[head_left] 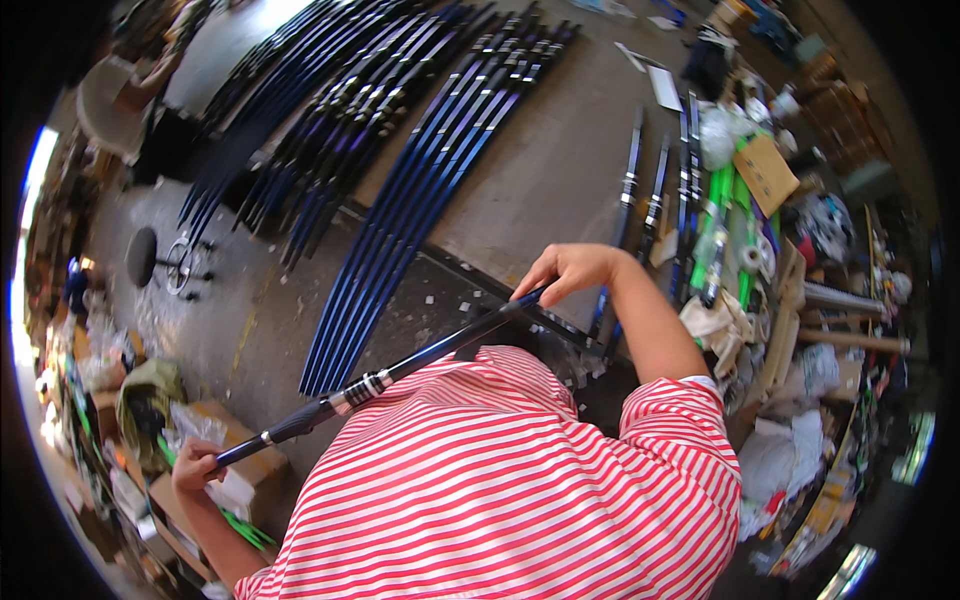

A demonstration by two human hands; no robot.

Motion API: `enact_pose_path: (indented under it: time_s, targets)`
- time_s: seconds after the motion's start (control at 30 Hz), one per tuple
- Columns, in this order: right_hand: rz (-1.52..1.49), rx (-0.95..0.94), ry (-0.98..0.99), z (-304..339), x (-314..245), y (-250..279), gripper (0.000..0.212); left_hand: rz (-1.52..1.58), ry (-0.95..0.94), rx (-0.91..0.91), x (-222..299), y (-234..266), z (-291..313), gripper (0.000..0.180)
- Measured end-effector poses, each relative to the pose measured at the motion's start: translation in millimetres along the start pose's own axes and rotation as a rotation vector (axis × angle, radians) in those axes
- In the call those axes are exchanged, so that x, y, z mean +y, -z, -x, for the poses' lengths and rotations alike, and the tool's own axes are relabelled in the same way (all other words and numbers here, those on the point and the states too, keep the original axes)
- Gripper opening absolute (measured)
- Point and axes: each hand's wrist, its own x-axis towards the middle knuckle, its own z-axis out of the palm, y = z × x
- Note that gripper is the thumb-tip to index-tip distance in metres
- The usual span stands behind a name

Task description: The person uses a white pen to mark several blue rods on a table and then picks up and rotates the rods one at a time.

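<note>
A dark blue-black fishing rod [430, 352] lies slantwise across the front of my body, its silver-ringed reel seat nearer the left end. My left hand [198, 466] is closed round the butt end at lower left. At the other end, my right hand [570, 272] pinches the rod's tip between thumb and fingers. Beyond it, a row of similar fishing rods [395, 230] lies side by side on the table, their near ends jutting past its edge. More rods [335, 130] are laid out in groups to the left.
The table [520, 180] has a dark front edge. A few single rods [628, 190] lie at its right, beside green-wrapped bundles [715, 200] and a brown cardboard piece [766, 175]. At left are a stool [143, 257], cardboard boxes [225, 440] and a person [140, 90] at the far left.
</note>
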Motion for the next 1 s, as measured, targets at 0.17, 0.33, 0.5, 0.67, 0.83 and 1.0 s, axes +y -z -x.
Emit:
enact_pose_path:
  time_s: [0.17,0.33,0.5,0.67,0.83,1.0]
  targets:
    - [-0.245,0.226,-0.096,49,55,-64,0.036,0.307,-0.433,0.222,61,8,-54,0.071]
    - [-0.562,0.713,0.082,96,102,-132,0.05,0.413,-0.427,0.229,91,2,-120,0.066]
    - [-0.678,1.314,0.461,131,132,-146,0.044,0.376,-0.294,0.087,75,-64,-175,0.059]
    - [-0.565,1.943,0.239,169,151,-104,0.038,0.414,-0.235,0.028,60,-104,-200,0.055]
    - [-0.432,2.236,0.112,188,182,-48,0.04,0.43,-0.171,0.126,51,-123,-202,0.049]
    - [0.049,2.337,-0.117,199,218,-8,0.037,0.133,-0.092,0.321,42,-143,-208,0.037]
